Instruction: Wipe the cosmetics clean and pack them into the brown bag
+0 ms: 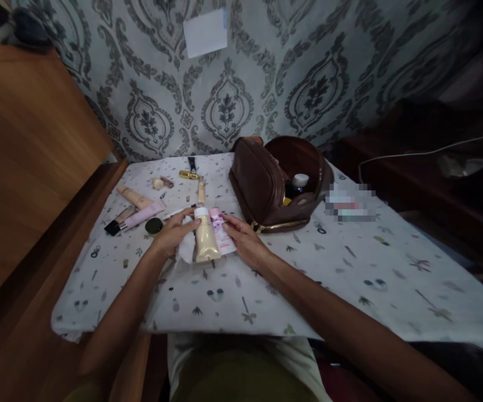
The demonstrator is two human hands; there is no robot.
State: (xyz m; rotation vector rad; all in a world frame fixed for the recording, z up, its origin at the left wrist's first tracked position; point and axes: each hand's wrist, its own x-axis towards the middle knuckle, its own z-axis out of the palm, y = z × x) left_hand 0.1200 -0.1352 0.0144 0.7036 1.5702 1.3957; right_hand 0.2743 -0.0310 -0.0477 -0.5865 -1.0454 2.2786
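Over the cloth-covered table [266, 304], to the left of the open brown cosmetic bag [258, 190], I have two squeeze tubes side by side, caps pointing away. My left hand [173, 234] has its fingers around the gold tube [207, 240], thumb on top; my right hand [247, 240] pinches the edge of the pink-and-white tube [223, 239]. I judge both light and soft-walled, the glossy gold one slippery, so I'd grip by the stiffer shoulder near the cap.
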